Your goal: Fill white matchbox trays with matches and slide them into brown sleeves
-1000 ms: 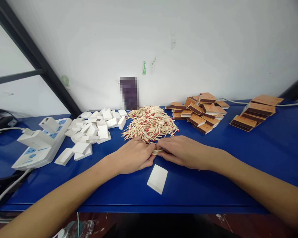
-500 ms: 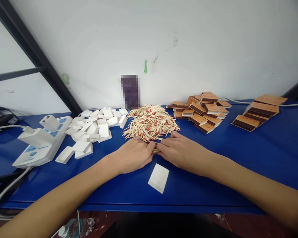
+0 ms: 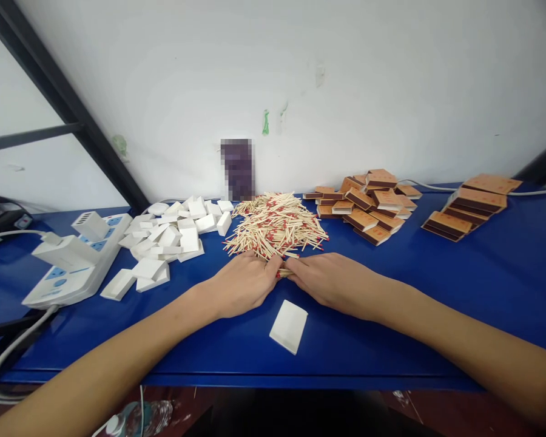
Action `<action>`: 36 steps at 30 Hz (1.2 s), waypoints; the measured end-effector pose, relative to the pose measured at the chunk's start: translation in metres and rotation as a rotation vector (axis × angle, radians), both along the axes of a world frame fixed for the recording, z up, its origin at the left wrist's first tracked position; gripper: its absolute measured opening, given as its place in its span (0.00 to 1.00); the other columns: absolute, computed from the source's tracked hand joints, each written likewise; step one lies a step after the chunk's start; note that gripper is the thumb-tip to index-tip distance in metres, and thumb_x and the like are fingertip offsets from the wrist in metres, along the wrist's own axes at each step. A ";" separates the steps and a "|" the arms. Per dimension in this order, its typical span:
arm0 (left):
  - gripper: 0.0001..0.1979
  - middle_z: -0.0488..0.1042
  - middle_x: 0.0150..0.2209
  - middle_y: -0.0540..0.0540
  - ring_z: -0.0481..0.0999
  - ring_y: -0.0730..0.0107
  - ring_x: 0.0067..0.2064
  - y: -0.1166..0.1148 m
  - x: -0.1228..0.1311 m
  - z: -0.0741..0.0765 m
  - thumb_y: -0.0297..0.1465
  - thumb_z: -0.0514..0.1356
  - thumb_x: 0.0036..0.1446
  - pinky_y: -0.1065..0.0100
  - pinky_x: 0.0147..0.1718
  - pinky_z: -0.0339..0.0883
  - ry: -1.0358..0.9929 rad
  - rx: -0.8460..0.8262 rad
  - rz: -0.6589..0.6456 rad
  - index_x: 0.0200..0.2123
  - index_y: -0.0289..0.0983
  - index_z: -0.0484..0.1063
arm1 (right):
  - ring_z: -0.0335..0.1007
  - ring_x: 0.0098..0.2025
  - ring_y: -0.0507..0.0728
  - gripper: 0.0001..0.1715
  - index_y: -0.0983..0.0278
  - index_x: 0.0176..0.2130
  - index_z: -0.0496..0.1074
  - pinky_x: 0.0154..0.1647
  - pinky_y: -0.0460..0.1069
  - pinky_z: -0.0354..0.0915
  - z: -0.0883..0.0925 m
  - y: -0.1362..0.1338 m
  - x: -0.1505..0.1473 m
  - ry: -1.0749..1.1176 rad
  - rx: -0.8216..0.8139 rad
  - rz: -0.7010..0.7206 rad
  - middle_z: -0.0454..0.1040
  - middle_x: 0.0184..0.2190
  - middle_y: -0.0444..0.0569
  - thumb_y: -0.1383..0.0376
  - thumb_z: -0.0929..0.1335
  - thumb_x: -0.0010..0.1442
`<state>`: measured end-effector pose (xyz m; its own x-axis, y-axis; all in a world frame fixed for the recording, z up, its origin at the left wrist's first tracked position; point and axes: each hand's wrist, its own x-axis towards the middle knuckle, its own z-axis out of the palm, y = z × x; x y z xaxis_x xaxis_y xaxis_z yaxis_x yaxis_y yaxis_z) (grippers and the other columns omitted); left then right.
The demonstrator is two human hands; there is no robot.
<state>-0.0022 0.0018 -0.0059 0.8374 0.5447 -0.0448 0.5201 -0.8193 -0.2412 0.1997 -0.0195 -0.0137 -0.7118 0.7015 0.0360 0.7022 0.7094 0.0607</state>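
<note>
A small bunch of matches (image 3: 284,274) shows between my two hands, red heads toward the left. My left hand (image 3: 248,280) is closed around one end of it, thumb on top. From the other side my right hand (image 3: 330,280) grips it too, its fingers curled and mostly hidden. Just behind both hands lies a large heap of loose red-tipped matches (image 3: 279,224). In front of them a single white matchbox tray (image 3: 289,326) rests on the blue table (image 3: 373,358).
Left of the heap is a pile of white trays (image 3: 188,237), beside a power strip (image 3: 79,282) with chargers. Orange-brown matchbox sleeves (image 3: 375,206) are piled at right, with more sleeves (image 3: 475,203) beyond. A blurred purple object (image 3: 238,170) leans on the wall. A bottle (image 3: 141,419) lies below.
My right hand's fingers have drawn in tighter beside the left hand, and red match heads now show between the hands. Piles and the single tray stay put.
</note>
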 end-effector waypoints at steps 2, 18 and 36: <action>0.08 0.76 0.31 0.41 0.77 0.55 0.34 0.001 -0.001 -0.001 0.28 0.45 0.69 0.59 0.35 0.68 -0.041 -0.018 0.029 0.44 0.33 0.61 | 0.75 0.34 0.57 0.07 0.66 0.42 0.65 0.25 0.51 0.48 0.001 -0.001 0.000 -0.039 0.041 -0.014 0.77 0.36 0.49 0.74 0.60 0.67; 0.26 0.69 0.22 0.48 0.68 0.65 0.23 -0.039 0.005 0.006 0.56 0.57 0.47 0.63 0.22 0.59 -0.254 0.035 -0.080 0.23 0.36 0.69 | 0.68 0.29 0.53 0.06 0.62 0.39 0.62 0.28 0.48 0.52 0.032 -0.010 0.028 0.207 -0.176 0.001 0.74 0.32 0.45 0.70 0.59 0.68; 0.18 0.70 0.27 0.50 0.70 0.68 0.28 -0.005 -0.003 -0.005 0.47 0.61 0.50 0.66 0.27 0.61 -0.414 -0.131 -0.162 0.29 0.37 0.71 | 0.70 0.28 0.56 0.17 0.63 0.40 0.65 0.27 0.50 0.52 0.006 -0.027 0.012 -0.002 0.120 0.251 0.74 0.31 0.44 0.80 0.64 0.53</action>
